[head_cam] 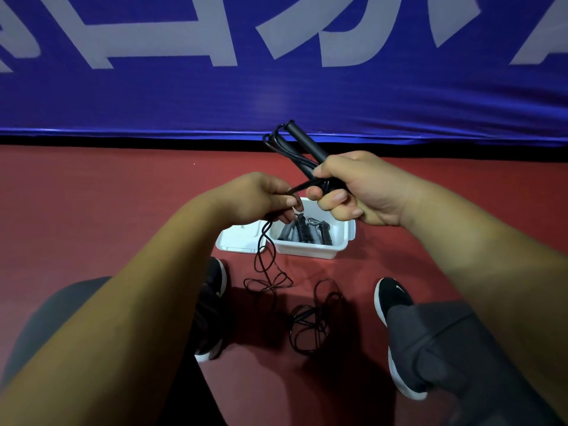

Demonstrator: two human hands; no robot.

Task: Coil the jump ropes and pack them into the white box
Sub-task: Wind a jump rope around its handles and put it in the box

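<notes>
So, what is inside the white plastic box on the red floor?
The white plastic box holds several black and grey coiled bundles, standing side by side. Its far part is covered by the right hand, and its bottom is hidden behind the near wall.

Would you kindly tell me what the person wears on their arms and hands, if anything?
The left forearm and right forearm are bare, with no sleeve in view. The left hand and right hand have no gloves, and no watch, band or ring shows.
</notes>
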